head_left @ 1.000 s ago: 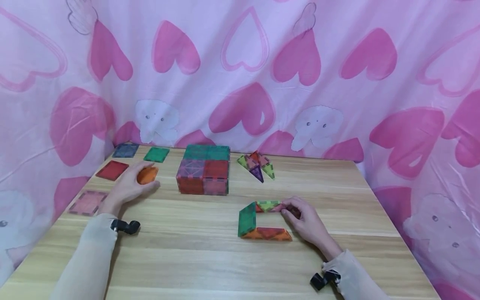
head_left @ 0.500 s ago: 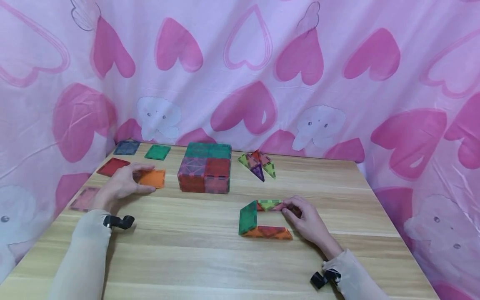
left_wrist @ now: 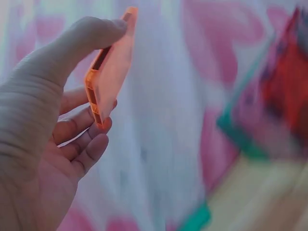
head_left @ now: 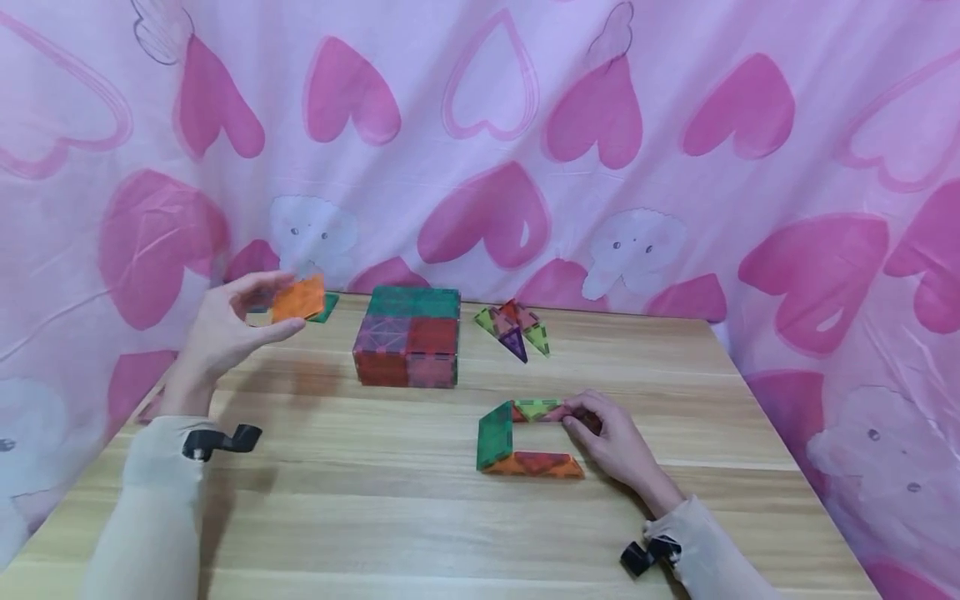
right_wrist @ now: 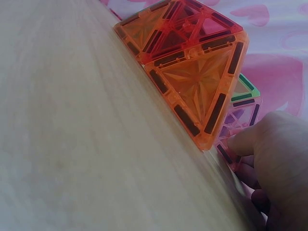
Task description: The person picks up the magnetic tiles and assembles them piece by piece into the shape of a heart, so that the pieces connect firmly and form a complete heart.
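My left hand (head_left: 217, 329) holds an orange square magnetic tile (head_left: 300, 298) between thumb and fingers, raised above the table's far left. In the left wrist view the thumb lies along one edge of that tile (left_wrist: 113, 72), with fingertips on the opposite side. Farther right, my right hand (head_left: 611, 437) pinches a pink triangular tile (right_wrist: 240, 115) at the right end of an upright back row. That row joins a green square tile (head_left: 495, 437) at its left. A front row of orange and red triangles (head_left: 532, 464) leaves from the green tile's near side.
A box built of coloured tiles (head_left: 405, 337) stands at the back middle. Right of it lies a group of small triangles (head_left: 513, 329). A green tile (head_left: 326, 308) and a blue tile (head_left: 260, 298) show partly behind the left hand. A pink tile (head_left: 150, 408) peeks out by the left wrist.
My left hand slid the orange tile over the table, then lifted it up and away from the surface. My right hand keeps its place on the upright back row.
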Demonstrator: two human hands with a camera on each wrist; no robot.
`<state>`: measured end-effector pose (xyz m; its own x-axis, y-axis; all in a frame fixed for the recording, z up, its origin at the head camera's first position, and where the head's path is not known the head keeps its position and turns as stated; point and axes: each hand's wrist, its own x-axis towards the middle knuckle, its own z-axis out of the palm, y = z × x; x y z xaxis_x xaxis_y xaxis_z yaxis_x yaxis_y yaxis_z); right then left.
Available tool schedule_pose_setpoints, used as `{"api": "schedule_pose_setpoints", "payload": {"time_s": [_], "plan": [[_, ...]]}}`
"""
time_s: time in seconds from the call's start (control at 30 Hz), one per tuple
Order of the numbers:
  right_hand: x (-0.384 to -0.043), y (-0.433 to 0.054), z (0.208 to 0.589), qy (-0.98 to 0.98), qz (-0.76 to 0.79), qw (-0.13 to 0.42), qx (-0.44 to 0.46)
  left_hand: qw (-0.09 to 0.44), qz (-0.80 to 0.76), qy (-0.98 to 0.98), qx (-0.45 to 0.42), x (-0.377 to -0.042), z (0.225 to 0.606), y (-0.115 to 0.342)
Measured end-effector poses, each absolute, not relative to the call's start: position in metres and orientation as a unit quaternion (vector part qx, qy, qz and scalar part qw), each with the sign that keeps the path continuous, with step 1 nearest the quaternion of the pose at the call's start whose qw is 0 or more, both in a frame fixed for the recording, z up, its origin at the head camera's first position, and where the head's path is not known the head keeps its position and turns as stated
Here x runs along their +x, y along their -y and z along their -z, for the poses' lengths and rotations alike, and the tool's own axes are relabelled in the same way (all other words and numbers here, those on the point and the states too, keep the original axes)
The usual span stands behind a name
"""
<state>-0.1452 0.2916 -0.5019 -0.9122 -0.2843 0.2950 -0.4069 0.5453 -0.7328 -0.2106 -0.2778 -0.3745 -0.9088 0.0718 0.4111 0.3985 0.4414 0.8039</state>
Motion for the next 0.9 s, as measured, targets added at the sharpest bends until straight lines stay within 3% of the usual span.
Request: {"api": "schedule_pose_setpoints", "payload": {"time_s": [0.17, 0.3, 0.6, 0.9], "plan": [[-0.145, -0.292, 0.501, 0.877, -0.438, 0.063, 0.189, 0.195, 0.496, 0.807, -0.255, -0.193, 0.346, 0.212], [-0.145, -0.292, 0.500, 0.875, -0.442, 0.056, 0.188, 0.174, 0.474, 0.810, -0.298, -0.176, 0.346, 0.151], [-0.146, -0.297, 0.501, 0.871, -0.446, 0.063, 0.196, 0.110, 0.442, 0.817, -0.353, -0.155, 0.397, 0.031], [-0.146, -0.300, 0.503, 0.875, -0.438, 0.060, 0.199, 0.082, 0.384, 0.843, -0.368, -0.148, 0.437, -0.012]]}}
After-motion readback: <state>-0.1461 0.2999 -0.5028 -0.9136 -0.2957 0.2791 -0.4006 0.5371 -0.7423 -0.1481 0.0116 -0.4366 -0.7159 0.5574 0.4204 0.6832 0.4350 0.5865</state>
